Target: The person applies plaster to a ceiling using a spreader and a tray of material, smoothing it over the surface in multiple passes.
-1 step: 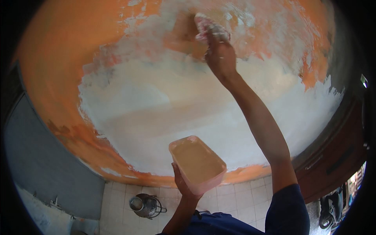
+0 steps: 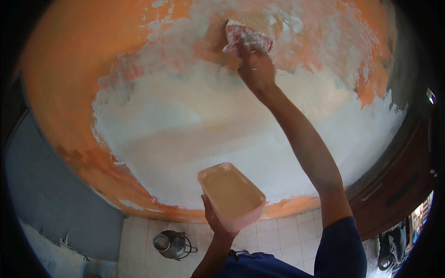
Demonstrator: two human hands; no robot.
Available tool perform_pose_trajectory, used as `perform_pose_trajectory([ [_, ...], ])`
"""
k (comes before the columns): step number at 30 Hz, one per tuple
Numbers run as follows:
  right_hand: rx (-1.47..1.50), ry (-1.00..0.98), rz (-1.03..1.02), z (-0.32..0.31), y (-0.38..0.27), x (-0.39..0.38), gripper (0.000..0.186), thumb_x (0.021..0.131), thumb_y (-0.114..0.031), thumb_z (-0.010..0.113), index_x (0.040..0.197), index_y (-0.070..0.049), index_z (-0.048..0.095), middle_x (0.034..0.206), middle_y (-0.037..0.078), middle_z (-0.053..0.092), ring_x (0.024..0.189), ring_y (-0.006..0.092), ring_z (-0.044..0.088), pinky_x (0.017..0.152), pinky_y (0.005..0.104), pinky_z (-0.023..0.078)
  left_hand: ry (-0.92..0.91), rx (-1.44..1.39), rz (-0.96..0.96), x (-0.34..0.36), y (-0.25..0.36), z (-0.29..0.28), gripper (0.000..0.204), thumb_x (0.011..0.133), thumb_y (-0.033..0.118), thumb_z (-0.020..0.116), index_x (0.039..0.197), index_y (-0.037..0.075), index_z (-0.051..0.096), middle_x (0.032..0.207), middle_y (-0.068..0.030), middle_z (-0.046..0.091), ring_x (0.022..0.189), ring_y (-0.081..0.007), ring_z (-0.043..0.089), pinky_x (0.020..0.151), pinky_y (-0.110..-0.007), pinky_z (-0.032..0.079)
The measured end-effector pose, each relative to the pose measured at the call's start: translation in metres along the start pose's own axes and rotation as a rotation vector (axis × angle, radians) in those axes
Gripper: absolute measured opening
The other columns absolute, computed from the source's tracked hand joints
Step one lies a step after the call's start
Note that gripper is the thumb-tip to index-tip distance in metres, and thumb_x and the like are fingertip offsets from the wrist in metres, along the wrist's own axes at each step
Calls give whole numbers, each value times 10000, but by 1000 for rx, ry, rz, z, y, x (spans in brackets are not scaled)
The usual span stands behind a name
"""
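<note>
My left hand [image 2: 217,219] is wrapped round the underside of a pink rectangular tub [image 2: 245,219], which holds smooth beige paste. Up on the wall, my right hand [image 2: 257,72] grips a flat red-and-white smeared spreader [image 2: 234,33] and presses it to the surface. White residue coats the spreader and the fingers on it. Behind both hands rises an orange wall [image 2: 88,41]. A broad white coat [image 2: 153,111] covers its middle, while streaky thin white lies over the orange around the spreader.
On the tiled floor [image 2: 287,236] stands a dark round metal vessel [image 2: 172,244] with a frame at its side. A grey panel [image 2: 60,185] is at the left. To the right are a dark brown panel [image 2: 389,190] and a parked motorbike [image 2: 391,248].
The spreader has turned to show more of its flat face, and my right hand has shifted slightly down and left. The tub has moved a little left and down.
</note>
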State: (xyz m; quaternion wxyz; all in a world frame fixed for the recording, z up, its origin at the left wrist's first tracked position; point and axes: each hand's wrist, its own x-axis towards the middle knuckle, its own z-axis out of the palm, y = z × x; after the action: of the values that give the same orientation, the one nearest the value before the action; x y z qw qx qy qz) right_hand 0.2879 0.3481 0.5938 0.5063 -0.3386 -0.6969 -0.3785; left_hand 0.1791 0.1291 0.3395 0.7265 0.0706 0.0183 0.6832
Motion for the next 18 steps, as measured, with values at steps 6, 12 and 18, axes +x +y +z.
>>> perform_pose_trajectory([
  [6,-113,-84,36,24,-6,-2,473,726,-6,529,1187,83,473,1255,321,425,1178,426,431,965,412,405,-7,85,91,7,28,1,490,943,486,321,1261,129,427,1164,-36,512,1048,-210,512,874,-396,453],
  [12,-177,-278,-38,30,-24,-38,433,772,-33,478,1188,84,479,1275,297,425,1175,395,452,917,392,447,-136,84,23,15,36,8,469,947,468,326,1251,127,432,1149,-35,518,1020,-200,523,862,-377,457],
  [18,32,-157,12,-8,-28,-9,505,656,22,527,1148,-89,560,851,190,629,739,358,608,628,415,506,-57,58,5,8,36,13,460,947,469,331,1234,128,445,1124,-38,529,1000,-190,532,854,-374,462],
])
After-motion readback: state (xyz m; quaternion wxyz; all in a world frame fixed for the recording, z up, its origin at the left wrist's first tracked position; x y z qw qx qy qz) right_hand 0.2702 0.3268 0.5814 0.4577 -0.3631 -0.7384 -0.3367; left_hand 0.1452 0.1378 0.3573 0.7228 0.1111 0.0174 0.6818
